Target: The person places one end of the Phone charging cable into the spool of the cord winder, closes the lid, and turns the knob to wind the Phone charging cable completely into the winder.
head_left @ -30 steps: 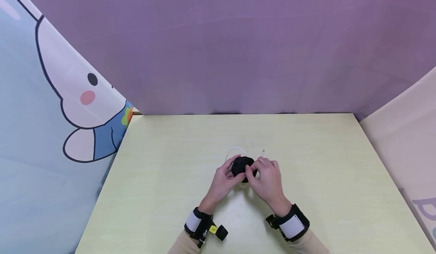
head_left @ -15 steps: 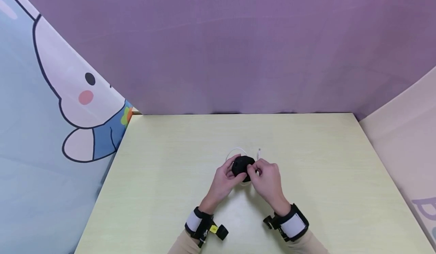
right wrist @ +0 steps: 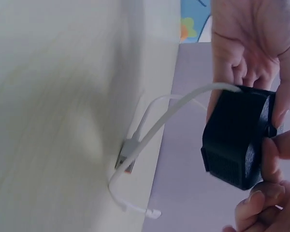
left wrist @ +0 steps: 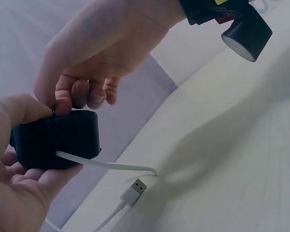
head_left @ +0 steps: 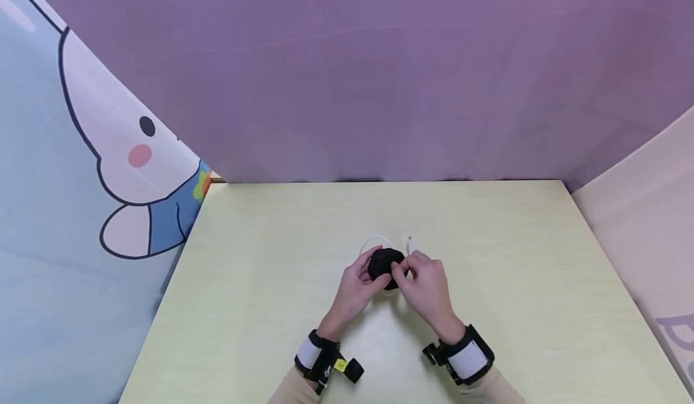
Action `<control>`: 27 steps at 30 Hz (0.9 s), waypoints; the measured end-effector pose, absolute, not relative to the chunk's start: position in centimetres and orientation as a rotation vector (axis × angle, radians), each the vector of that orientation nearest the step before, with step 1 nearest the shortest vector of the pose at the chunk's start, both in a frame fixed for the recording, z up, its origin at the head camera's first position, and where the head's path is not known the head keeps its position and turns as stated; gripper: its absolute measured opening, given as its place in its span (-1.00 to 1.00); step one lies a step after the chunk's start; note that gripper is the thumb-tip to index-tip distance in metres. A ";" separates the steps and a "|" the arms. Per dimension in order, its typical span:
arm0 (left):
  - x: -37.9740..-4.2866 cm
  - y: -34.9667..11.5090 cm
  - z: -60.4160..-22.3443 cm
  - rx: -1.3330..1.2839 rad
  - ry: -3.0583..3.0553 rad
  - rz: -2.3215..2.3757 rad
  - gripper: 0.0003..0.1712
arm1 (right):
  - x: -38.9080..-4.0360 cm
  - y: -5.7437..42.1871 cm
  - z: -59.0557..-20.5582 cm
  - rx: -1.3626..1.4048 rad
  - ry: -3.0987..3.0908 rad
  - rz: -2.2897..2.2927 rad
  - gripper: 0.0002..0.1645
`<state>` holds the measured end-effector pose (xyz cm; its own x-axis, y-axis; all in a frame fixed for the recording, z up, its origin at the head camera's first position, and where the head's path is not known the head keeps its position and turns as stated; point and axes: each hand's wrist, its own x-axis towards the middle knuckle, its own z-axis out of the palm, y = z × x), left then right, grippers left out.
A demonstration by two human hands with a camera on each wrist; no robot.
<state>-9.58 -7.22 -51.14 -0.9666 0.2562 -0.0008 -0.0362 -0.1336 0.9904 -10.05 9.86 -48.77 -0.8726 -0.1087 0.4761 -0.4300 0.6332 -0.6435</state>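
My left hand [head_left: 351, 292] holds a small black box-like device [head_left: 382, 262] above the table, thumb on one side and fingers beneath. At its right edge, my right hand [head_left: 427, 286] pinches the device with thumb and forefinger, the other fingers curled. In the left wrist view, a white cable [left wrist: 106, 165] runs from an opening in the device's [left wrist: 77, 137] face. Its USB plug [left wrist: 133, 192] shows below. The right wrist view also has a small white connector [right wrist: 153, 213] lower down. What lies under the right fingertips is hidden.
The pale wooden table [head_left: 282, 229] extends around both hands. Behind it hangs a purple cloth [head_left: 379, 91]. A blue cartoon-printed sheet [head_left: 49, 271] hangs at the left and a pale sheet [head_left: 640, 223] at the right. Both wrists wear camera straps.
The USB plug beyond my right hand has shifted slightly left. Both hands stay almost in place on the black device, with only slight movement of the right fingers.
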 end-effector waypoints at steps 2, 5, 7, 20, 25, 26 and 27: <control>-9.6 -7.3 -51.1 0.241 1.936 2.208 -0.28 | -10.0 9.9 -48.8 0.438 -2.470 1.076 -0.71; -9.6 -7.5 -50.9 0.229 1.960 2.191 -0.27 | -10.0 10.1 -48.9 0.492 -2.465 1.071 -0.77; -9.7 -7.7 -50.9 0.226 1.978 2.177 -0.28 | -10.0 10.3 -49.0 0.555 -2.449 1.086 -0.80; -9.8 -8.3 -51.1 0.238 1.993 2.156 -0.30 | -10.8 11.4 -49.0 0.964 -2.365 0.727 -0.71; -9.8 -8.3 -51.3 0.218 1.983 2.151 -0.31 | -11.1 11.9 -48.9 1.029 -2.329 0.489 -0.80; -9.8 -8.3 -51.3 0.217 1.981 2.147 -0.31 | -11.1 12.0 -48.9 1.035 -2.317 0.453 -0.81; -9.8 -8.2 -51.2 0.214 1.977 2.144 -0.30 | -11.2 12.1 -49.0 1.039 -2.298 0.425 -0.80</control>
